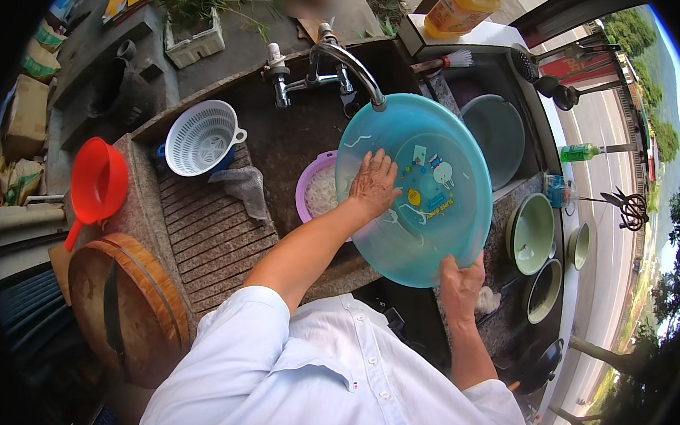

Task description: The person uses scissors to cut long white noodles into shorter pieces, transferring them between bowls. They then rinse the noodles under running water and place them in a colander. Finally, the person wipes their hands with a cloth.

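A translucent blue plastic basin (371, 243) with cartoon prints is tilted over the sink, beneath the spout of the chrome faucet (360, 65). My right hand (463, 284) grips its near rim at the lower right. Inside the basin, my left hand (376, 181) lies with spread fingers against the left inner wall, and I see nothing held in it. A few thin white strips (391, 216) cling to the basin's inside. Partly hidden behind the basin and my left arm, a purple plastic colander (300, 196) in the sink holds a heap of white shreds (322, 193).
A white strainer basket (202, 138) and a mesh cloth (245, 186) rest on the ribbed drainboard (213, 238). Left of it are a red ladle (98, 180) and a round wooden chopping block (142, 318) with a cleaver (112, 311). Green bowls (531, 233) stand at right.
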Demonstrator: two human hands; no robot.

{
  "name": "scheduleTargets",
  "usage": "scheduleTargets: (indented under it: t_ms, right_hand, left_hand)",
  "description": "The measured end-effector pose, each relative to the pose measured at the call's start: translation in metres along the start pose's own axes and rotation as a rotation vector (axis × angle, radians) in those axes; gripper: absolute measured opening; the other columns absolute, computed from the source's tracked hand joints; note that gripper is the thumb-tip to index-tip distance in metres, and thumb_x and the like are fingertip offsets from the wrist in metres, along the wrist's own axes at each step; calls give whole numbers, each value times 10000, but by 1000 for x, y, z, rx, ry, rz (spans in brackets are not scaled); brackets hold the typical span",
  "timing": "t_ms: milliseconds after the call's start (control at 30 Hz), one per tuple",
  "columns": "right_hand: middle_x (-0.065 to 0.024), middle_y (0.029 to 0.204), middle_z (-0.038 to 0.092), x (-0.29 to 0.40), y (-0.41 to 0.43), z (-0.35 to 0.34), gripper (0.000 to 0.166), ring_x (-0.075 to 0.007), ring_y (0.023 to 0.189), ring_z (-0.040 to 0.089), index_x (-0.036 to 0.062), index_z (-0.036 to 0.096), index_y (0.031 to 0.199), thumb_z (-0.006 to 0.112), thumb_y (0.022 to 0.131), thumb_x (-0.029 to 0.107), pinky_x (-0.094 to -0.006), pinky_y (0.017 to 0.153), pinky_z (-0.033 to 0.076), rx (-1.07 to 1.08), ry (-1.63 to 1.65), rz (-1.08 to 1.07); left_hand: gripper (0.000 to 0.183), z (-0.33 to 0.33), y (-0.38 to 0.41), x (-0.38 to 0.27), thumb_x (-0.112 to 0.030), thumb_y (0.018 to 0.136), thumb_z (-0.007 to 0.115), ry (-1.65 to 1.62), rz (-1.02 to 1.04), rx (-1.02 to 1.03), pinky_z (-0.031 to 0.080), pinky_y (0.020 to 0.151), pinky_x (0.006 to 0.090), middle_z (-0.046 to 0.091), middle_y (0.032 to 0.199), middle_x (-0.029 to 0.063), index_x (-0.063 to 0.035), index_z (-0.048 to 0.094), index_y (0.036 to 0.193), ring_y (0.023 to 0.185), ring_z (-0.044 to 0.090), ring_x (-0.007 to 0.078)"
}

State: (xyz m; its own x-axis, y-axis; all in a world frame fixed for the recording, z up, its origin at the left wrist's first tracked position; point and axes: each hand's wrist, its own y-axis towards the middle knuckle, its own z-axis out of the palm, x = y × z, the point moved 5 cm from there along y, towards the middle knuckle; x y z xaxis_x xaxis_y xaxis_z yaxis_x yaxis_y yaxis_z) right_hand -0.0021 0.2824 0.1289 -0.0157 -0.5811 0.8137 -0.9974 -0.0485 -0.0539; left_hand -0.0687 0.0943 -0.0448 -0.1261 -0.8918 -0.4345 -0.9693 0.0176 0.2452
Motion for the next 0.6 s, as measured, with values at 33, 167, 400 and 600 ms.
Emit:
scheduleTargets:
  t_ms: [33, 167, 400, 600]
  right_hand:
    - [-132, 1081, 649, -3, 0, 3, 352, -217, 961, 621, -36, 558, 1204, 536, 854, -18, -307, 858, 481, -10, -4, -18]
    - [-72, 1004, 647, -11, 3, 15, 385, -135, 870, 599, -20, 553, 1230, 552, 848, 24, -277, 773, 487, -20, 19, -36]
    - [-131, 979, 619, -5, 2, 21, 221, -238, 880, 613, -33, 585, 1086, 567, 867, -3, -347, 795, 487, 10, 4, 24]
    - [-78, 892, 633, 0, -2, 30, 279, -148, 725, 606, -31, 574, 1095, 538, 822, 13, -286, 660, 498, 11, 223, 124]
  left_hand:
    - [482, 11, -1, 1, -266, 802, 719, 38, 9, 116, 267, 1132, 498, 547, 1242, 183, -7, 617, 1196, 1263, 453, 349]
    - [361, 42, -31, 6, -220, 758, 717, 101, 40, 361, 324, 1058, 492, 559, 1104, 140, -33, 665, 1063, 1125, 495, 308]
    - [292, -50, 4, -61, -107, 799, 656, -390, 53, -391, 371, 1021, 452, 530, 1193, 150, -47, 612, 1081, 1185, 486, 325]
    - [183, -46, 33, -79, -84, 771, 639, -432, 179, -427, 441, 924, 420, 585, 1023, 113, -46, 602, 946, 1021, 568, 306]
